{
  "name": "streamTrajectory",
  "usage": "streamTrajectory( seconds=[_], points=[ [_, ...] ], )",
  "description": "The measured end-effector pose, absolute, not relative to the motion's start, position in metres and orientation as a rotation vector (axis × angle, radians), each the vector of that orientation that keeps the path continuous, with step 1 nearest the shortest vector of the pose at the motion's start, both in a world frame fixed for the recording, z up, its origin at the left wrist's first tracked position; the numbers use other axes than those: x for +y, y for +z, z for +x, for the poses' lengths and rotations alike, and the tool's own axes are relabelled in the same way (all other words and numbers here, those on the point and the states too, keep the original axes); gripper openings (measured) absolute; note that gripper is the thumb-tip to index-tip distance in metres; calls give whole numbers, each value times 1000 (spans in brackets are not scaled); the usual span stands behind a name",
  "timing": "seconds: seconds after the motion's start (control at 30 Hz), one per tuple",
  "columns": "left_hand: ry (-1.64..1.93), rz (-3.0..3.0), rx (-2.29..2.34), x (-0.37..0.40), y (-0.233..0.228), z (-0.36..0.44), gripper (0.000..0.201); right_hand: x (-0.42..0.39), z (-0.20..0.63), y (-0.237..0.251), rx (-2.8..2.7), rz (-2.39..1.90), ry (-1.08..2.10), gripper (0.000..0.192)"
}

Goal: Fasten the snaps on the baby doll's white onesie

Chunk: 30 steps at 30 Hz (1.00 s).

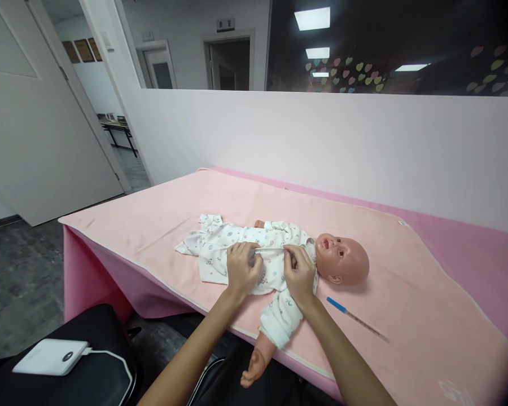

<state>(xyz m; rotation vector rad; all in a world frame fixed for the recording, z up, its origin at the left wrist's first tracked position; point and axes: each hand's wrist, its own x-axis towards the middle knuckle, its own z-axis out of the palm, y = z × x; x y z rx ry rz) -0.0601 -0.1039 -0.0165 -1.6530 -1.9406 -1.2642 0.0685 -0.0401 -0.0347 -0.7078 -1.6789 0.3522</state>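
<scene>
A baby doll [347, 260] lies on its back, its head toward the right, dressed in a white patterned romper [220, 237]. Along the romper's front edge, my left hand [242, 269] is closed, pinching the cloth near the doll's belly. My right hand [298, 273] pinches the same edge near the chest, just below the collar. Between the two hands the edge is drawn into a straight line. One doll arm [260, 361] sticks out of its sleeve over the table's near side. My fingers partly hide the front of the garment.
A pink mat [144, 208] covers the table. Right of the doll lies a thin rod with a blue end [338, 305]. At lower left, a white power bank [51, 356] with a cable rests on a black chair [105, 332]. A white wall [322, 146] stands behind.
</scene>
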Motion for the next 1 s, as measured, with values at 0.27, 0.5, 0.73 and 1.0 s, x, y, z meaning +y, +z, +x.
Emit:
streamTrajectory(
  seconds=[0.27, 0.5, 0.73, 1.0],
  points=[
    [-1319, -1582, -1993, -105, -13, -57, 10, -41, 69, -34, -1680, -702, 370, 18],
    [-1349, -1544, -1983, -105, -11, -57, 6, -42, 70, -33, -1683, -703, 377, 16],
    [-1342, -1524, -1990, -105, -12, -57, 8, -42, 71, -34, -1680, -701, 396, 16],
    [-1346, -1493, -2004, -104, -13, -58, 16, -43, 71, -34, -1672, -698, 404, 16]
  ],
)
